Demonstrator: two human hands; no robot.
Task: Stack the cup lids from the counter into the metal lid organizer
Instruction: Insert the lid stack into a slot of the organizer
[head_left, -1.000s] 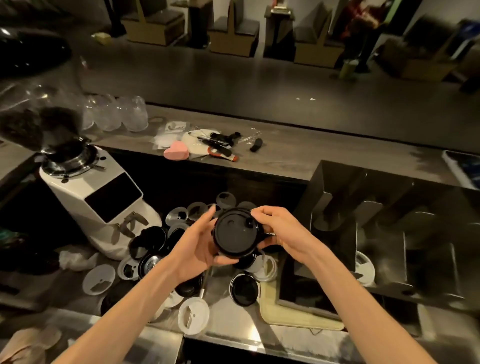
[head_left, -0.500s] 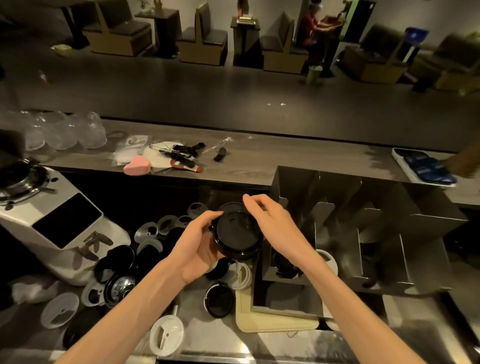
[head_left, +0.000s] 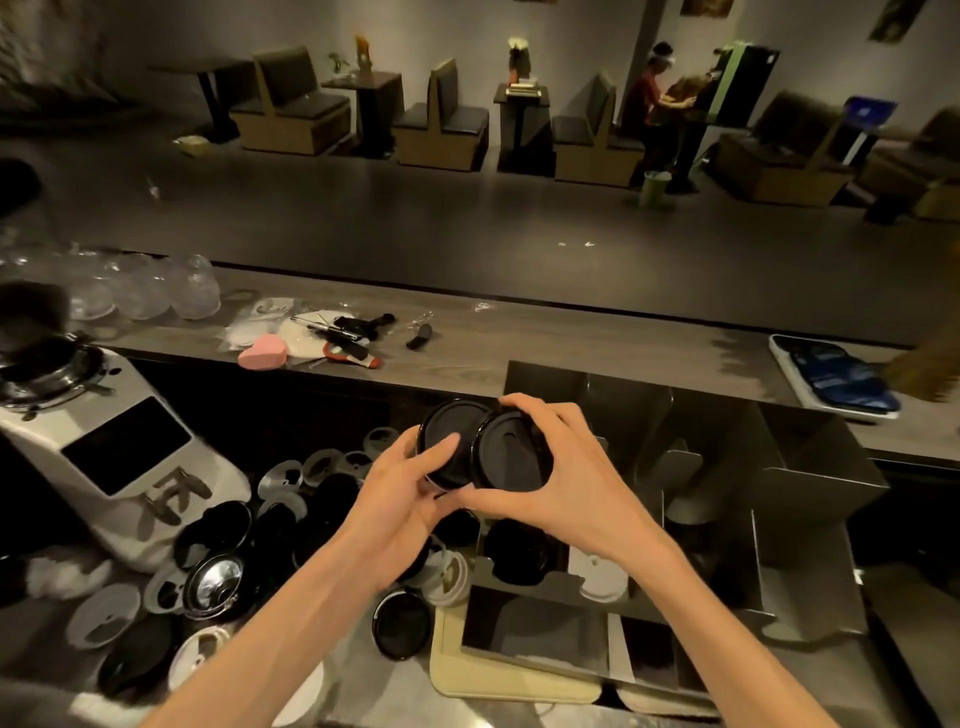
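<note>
Head view: two black cup lids held up in front of the chest, above the counter (head_left: 363, 691) and just left of the metal lid organizer (head_left: 810, 519).

Left hand (head_left: 400, 499) curled round the left black lid (head_left: 447, 436), thumb pressed flat on its top face, fingers hidden beneath. Right hand (head_left: 566, 483) clamped on the right black lid (head_left: 511, 452), fingers arched over its far rim, thumb under its near edge. The two lids touching, the right one overlapping the left one's edge and tilted toward the camera.

Organizer open-topped, split by upright metal dividers into several compartments. In its near-left compartment, a stack of black lids (head_left: 519, 556); in the next one to the right, a white lid (head_left: 602, 577). Under the organizer's near-left corner, a cream tray (head_left: 467, 675).

On the counter left of the hands, a loose pile of lids (head_left: 291, 499), black, white and translucent mixed, some overlapping. Among them, a shiny chrome lid (head_left: 213, 584) and, nearer the hands, a single black lid (head_left: 402, 623) lying flat just beside the tray.

Far left, a white coffee grinder (head_left: 104, 457) with a dark screen. On the raised wooden ledge behind: a pink heart-shaped object (head_left: 262, 352), a scatter of small tools (head_left: 348, 332), clear plastic cups (head_left: 156, 291) lying on their sides, and at far right a phone (head_left: 831, 374).
</note>
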